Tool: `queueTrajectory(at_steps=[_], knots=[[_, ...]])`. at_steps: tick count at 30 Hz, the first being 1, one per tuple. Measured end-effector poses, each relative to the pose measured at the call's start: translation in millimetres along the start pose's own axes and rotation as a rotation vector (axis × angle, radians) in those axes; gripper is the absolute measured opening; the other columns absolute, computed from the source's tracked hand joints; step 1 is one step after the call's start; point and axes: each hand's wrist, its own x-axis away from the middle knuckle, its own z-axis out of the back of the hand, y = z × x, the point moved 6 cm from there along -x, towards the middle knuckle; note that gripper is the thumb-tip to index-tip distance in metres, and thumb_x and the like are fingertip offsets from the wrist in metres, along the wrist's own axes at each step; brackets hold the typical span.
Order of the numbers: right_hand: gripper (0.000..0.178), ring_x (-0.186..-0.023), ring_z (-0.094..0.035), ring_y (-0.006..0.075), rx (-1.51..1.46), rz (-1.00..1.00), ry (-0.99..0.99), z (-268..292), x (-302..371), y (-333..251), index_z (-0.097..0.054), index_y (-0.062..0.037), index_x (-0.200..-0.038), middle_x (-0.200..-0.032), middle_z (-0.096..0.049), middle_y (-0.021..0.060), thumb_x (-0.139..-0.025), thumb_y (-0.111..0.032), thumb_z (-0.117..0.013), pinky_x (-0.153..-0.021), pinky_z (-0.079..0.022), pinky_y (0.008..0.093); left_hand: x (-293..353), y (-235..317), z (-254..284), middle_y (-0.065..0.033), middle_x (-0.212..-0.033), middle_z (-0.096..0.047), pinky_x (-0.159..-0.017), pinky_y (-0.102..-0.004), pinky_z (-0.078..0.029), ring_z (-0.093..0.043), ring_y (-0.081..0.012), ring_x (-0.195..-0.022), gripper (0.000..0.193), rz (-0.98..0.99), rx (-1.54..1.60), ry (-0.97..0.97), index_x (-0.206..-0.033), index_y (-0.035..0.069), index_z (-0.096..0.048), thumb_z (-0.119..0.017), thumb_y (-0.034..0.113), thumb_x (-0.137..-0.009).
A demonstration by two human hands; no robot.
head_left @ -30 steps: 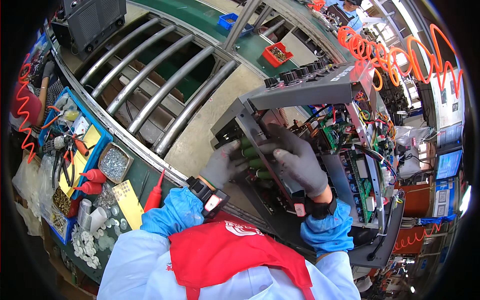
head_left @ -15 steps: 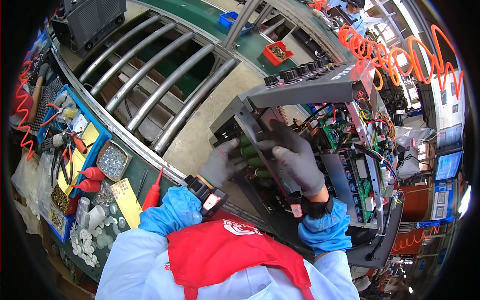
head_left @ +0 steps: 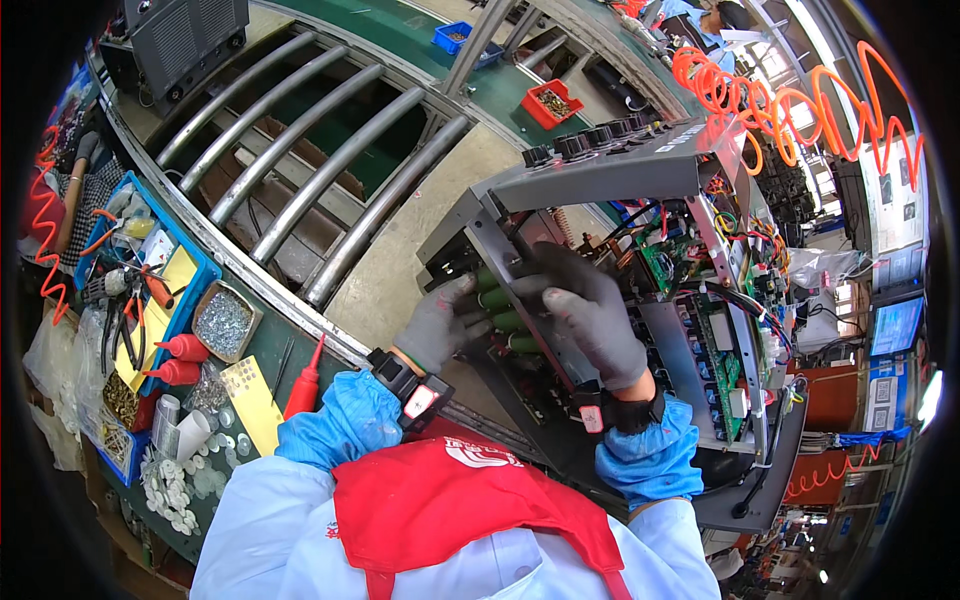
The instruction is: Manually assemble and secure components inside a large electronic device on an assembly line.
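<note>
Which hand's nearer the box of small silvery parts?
Left. The left hand is right of the box, by the green tubes; the right hand is farther right, at the open machine.

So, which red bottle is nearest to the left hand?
The red bottle between the dotted yellow card and the left blue sleeve is nearest the left hand; the other two bottles lie farther left, beside the blue tray.

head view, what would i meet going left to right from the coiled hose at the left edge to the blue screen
Coiled red hose → box of small metal parts → red nozzle bottle → left hand → right hand → green circuit board → blue screen
</note>
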Motion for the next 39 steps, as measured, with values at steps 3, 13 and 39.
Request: queueTrajectory(at_steps=[3,13,39], knots=[[0.073,-0.134,-0.053,0.0279,0.331,0.196,0.085,2,1,-10,-0.034,0.0064,-0.153,-0.145,-0.055,0.0208,-0.087,-0.015,-0.056,-0.111,-0.039,0.0372,0,0,-1,-0.0110,-0.132,-0.062,-0.104,-0.0479,-0.045,-0.057,-0.0315,-0.121,0.037,-0.005,0.007,0.012,-0.128,0.013,-0.061,-0.065,0.033,-0.098],[0.060,-0.120,-0.063,0.0273,0.701,0.372,0.071,-1,3,-5,-0.049,0.0028,-0.144,-0.134,-0.063,0.0206,-0.086,-0.013,-0.054,-0.104,-0.046,0.0377,1,2,-5,-0.0145,-0.132,-0.061,-0.105,-0.0497,-0.046,-0.058,-0.0335,-0.120,0.035,-0.012,0.026,-0.027,-0.126,0.011,-0.062,-0.065,0.031,-0.098],[0.050,-0.091,-0.070,0.0245,0.423,0.227,0.209,15,28,18,-0.056,-0.0053,-0.137,-0.102,-0.073,0.0188,-0.088,-0.014,-0.055,-0.081,-0.055,0.0375,3,0,0,-0.0118,-0.133,-0.060,-0.108,-0.0497,-0.042,-0.056,-0.0344,-0.122,0.047,-0.031,-0.032,0.002,-0.132,0.011,-0.059,-0.069,0.037,-0.094]])
